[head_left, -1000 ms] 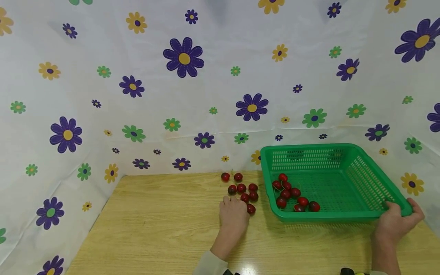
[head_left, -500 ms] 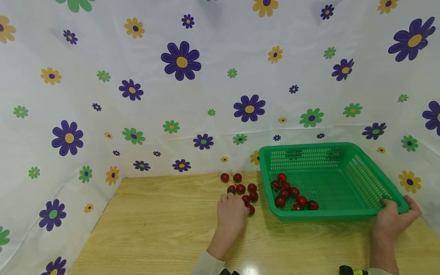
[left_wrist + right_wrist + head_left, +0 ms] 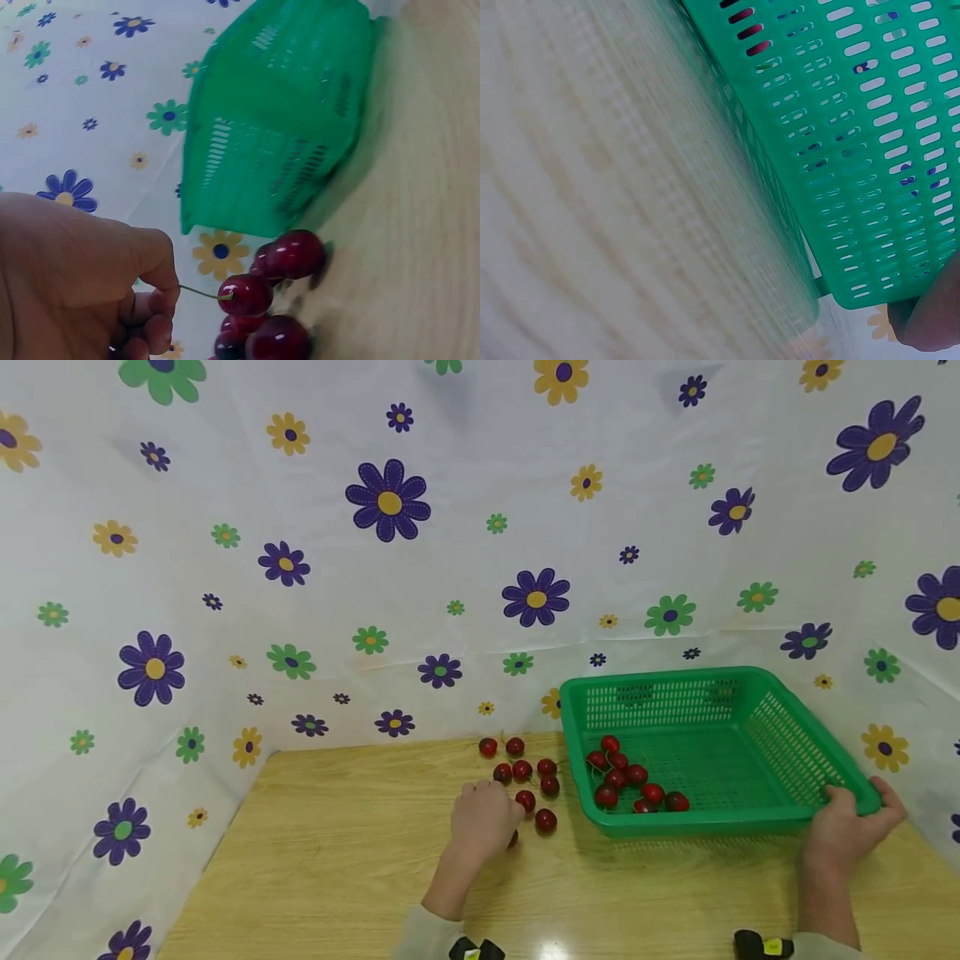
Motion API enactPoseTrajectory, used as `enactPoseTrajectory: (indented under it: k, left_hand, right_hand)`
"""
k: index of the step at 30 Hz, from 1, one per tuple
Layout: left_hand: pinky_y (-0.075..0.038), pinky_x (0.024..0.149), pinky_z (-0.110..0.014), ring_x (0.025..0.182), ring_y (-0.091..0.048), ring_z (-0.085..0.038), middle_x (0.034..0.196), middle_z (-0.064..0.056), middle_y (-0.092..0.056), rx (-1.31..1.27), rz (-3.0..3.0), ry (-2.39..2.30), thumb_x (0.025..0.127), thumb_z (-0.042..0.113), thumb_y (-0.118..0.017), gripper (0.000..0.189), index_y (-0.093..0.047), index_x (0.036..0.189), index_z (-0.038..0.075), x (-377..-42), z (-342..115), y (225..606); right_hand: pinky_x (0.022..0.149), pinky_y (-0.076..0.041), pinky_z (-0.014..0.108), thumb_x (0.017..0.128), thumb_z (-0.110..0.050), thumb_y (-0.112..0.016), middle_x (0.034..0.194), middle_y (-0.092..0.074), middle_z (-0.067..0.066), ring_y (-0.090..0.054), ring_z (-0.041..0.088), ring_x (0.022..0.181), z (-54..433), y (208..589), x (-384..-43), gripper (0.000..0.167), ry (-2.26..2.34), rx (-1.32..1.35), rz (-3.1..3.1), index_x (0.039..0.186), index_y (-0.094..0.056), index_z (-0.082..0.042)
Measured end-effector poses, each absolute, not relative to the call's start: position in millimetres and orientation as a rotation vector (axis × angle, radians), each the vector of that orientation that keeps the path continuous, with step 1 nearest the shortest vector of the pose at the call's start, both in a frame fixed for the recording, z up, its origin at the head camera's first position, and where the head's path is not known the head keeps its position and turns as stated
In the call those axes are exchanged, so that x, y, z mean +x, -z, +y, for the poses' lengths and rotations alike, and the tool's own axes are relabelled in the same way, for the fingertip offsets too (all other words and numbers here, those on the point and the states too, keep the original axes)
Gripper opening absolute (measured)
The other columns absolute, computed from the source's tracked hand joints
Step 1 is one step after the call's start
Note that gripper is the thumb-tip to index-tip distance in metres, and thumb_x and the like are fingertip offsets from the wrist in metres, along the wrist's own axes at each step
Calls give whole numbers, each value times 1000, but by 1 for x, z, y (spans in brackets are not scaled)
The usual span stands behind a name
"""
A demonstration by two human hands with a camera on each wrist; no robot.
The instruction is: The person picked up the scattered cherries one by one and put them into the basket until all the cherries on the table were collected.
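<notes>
My left hand (image 3: 483,818) is over the wood table, left of the loose cherries. In the left wrist view its thumb and finger pinch the green stem (image 3: 204,292) of a dark red cherry (image 3: 245,295). Another cherry (image 3: 513,839) shows partly from under the hand in the head view. Several loose cherries (image 3: 522,770) lie between this hand and a green plastic basket (image 3: 697,822). My right hand (image 3: 843,831) grips the basket's near right corner, thumb inside the rim and fingers outside. Several cherries (image 3: 615,778) are gathered at the basket's left side.
The light wood table (image 3: 337,860) runs back to a white cloth (image 3: 322,468) printed with flowers, which also hangs at both sides. The basket stands close to the back cloth, on the right. A black strap (image 3: 761,945) is on the right sleeve.
My left hand has drawn back a little to the left and toward me. A cherry now shows beneath it, and cherries near its fingers have shifted. My right hand keeps its grip on the basket.
</notes>
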State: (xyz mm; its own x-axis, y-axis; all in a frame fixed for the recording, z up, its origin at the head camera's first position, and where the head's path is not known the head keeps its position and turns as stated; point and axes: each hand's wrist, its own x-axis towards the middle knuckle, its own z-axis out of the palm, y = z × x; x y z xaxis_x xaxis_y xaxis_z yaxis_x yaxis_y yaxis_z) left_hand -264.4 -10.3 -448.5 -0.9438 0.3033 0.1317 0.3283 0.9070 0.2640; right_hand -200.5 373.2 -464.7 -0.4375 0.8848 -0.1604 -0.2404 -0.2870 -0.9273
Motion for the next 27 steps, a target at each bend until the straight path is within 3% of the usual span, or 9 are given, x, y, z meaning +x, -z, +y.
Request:
enactPoseTrajectory:
  k: [6,9,19,23,27]
  left_hand:
    - [-22,44,-22,48,-27,-10,49,7,-27,-591,-2916,743,88,10,-54,47,-32,47,17,-272,-32,426]
    - [-17,40,-20,44,-21,-5,46,10,-23,-588,-2900,863,88,9,-52,46,-31,49,18,-275,-37,412]
    - [-27,48,-26,49,-28,-12,52,3,-30,-639,-2821,1013,91,10,-47,39,-35,54,16,-293,-17,375]
    - [-34,60,-31,61,-39,-19,61,-1,-39,-689,-2820,1000,92,12,-46,35,-42,57,14,-301,8,360]
    - [-33,70,-34,71,-40,-22,69,-4,-39,-759,-2827,895,94,13,-46,35,-42,60,12,-309,38,352]
  right_hand:
    - [99,-26,10,97,-5,-46,144,-29,-8,-31,5,125,374,466,-200,47,-1841,-908,-1150,136,-35,-28]
    - [97,-28,10,97,-4,-46,143,-30,-8,-33,6,123,374,467,-201,45,-1852,-898,-1130,134,-36,-28]
    - [95,-29,11,97,-6,-48,143,-29,-8,-34,6,119,380,470,-200,47,-1853,-879,-1140,136,-35,-29]
    - [95,-30,12,97,-6,-48,143,-29,-7,-33,7,119,379,470,-198,47,-1861,-868,-1153,136,-35,-29]
    - [90,-33,15,97,-6,-47,140,-31,-5,-35,7,113,374,470,-198,45,-1883,-842,-1139,135,-36,-29]
